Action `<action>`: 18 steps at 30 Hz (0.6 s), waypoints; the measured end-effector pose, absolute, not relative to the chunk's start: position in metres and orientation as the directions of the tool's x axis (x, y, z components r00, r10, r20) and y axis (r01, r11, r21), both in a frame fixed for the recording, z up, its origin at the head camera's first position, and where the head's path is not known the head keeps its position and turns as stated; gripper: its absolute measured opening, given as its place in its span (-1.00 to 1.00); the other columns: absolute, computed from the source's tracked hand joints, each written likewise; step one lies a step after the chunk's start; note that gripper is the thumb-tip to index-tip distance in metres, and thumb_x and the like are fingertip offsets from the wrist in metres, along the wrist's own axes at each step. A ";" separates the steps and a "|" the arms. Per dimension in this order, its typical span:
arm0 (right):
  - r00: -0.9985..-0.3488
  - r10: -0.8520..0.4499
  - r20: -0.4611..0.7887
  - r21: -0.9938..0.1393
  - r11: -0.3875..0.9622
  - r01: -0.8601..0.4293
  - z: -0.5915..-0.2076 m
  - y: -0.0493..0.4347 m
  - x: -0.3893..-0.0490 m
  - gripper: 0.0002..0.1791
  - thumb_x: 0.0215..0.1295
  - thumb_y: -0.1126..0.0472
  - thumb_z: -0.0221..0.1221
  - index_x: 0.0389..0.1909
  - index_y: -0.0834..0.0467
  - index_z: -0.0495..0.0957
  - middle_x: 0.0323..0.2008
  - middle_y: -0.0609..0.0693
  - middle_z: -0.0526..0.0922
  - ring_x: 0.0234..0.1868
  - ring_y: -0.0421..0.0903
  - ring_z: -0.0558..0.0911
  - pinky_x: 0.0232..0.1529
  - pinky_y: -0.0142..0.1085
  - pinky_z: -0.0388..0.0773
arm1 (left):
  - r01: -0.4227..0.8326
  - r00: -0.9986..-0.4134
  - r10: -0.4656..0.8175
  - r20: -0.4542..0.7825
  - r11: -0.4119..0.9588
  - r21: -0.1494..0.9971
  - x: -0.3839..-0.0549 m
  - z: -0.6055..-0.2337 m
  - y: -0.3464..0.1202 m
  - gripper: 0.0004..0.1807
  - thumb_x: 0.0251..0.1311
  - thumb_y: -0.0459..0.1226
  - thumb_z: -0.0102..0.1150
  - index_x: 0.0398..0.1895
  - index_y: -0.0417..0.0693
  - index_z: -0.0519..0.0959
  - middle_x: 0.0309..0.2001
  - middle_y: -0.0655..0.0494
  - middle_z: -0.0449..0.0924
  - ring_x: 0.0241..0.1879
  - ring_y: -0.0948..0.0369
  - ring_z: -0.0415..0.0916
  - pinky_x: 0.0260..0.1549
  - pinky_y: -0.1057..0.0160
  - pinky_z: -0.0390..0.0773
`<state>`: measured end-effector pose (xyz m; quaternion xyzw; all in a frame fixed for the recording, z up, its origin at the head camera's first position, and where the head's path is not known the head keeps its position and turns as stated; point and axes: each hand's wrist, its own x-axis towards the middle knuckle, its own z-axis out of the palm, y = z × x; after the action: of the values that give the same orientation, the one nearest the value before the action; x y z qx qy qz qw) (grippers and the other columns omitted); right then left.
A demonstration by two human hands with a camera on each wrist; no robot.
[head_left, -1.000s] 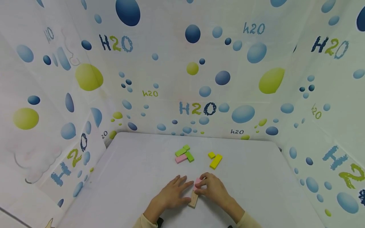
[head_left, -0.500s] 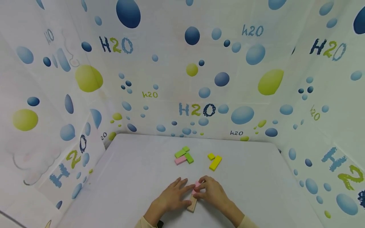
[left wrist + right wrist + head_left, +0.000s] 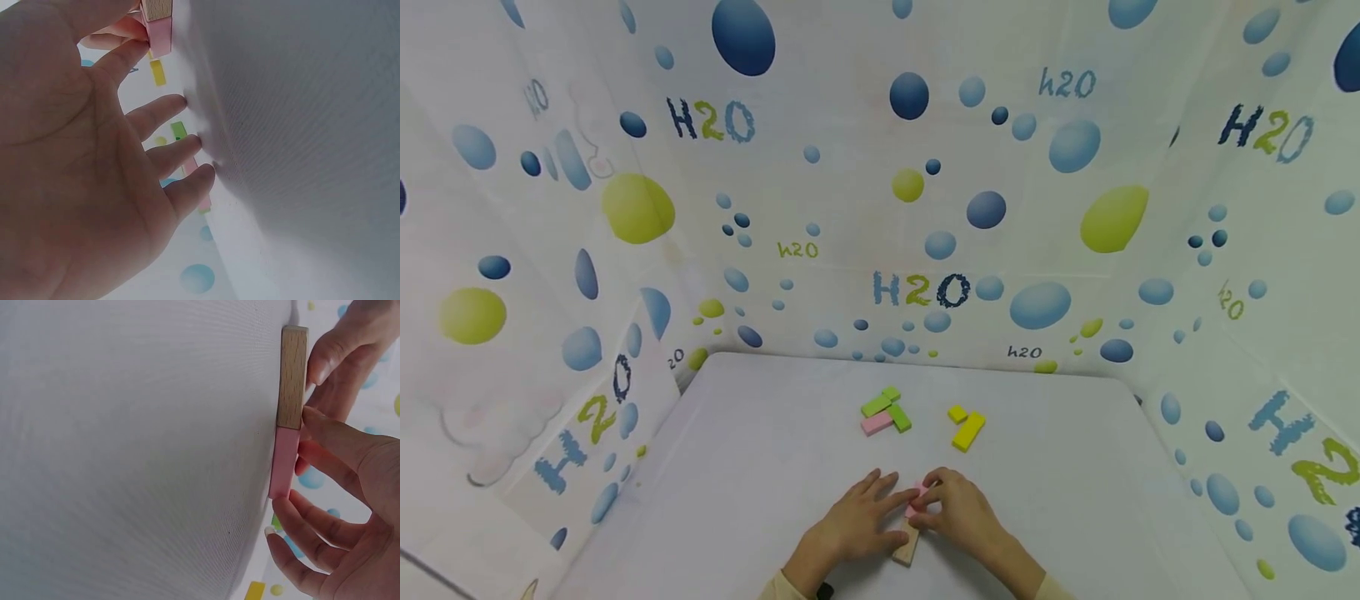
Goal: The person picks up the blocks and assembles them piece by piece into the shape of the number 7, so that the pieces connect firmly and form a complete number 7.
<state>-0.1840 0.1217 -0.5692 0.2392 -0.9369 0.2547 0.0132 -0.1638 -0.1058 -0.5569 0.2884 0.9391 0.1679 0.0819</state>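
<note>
A wooden block [image 3: 906, 546] and a pink block [image 3: 284, 462] lie end to end in one line on the white table, meeting in the right wrist view. My right hand [image 3: 966, 517] pinches the pink block from its right side, the thumb close to the joint and a fingertip at the block's far end. My left hand [image 3: 859, 523] lies along the other side with fingers spread and mostly straight. Its index fingertip reaches the pink block, and its thumb is beside the wooden block. The fingers partly cover the pink block in the head view.
Farther back lie several green blocks [image 3: 876, 406] with another pink block [image 3: 877, 424] against them. To their right are a long yellow block [image 3: 968, 432] and a small yellow block [image 3: 957, 413]. A bubble-printed curtain [image 3: 820, 192] walls the white table [image 3: 737, 450] at the back and sides.
The wooden and pink blocks have slid slightly toward me along with both hands. My left index finger has come in against the pink block. The blocks farther back stay put.
</note>
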 end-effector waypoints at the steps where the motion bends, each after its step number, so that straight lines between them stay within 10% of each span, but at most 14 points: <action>1: -0.886 -0.440 0.150 -0.471 0.756 -0.455 -0.569 0.122 -0.183 -0.76 0.07 -0.10 0.56 -0.29 -0.10 0.87 -0.07 -0.13 0.65 -0.05 -0.12 0.62 0.00 -0.07 0.64 | 0.516 -0.819 0.571 -0.056 0.776 0.363 -0.164 -0.557 -0.105 -0.30 0.39 0.17 0.21 0.56 0.36 0.35 0.55 -0.12 0.27 0.53 -0.27 0.16 0.44 -0.23 0.27; 18: -0.879 -0.455 0.144 -0.456 0.758 -0.466 -0.570 0.120 -0.182 -0.78 0.06 -0.12 0.56 -0.31 -0.14 0.86 -0.07 -0.16 0.64 -0.04 -0.12 0.62 -0.01 -0.06 0.64 | 0.509 -0.824 0.561 -0.076 0.792 0.337 -0.164 -0.558 -0.105 -0.30 0.37 0.22 0.19 0.56 0.45 0.35 0.56 -0.05 0.26 0.55 -0.21 0.15 0.45 -0.18 0.27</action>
<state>-0.1819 0.1201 -0.5704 0.2456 -0.9374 0.2466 0.0120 -0.1641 -0.1049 -0.5576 0.2838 0.9427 0.1528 0.0866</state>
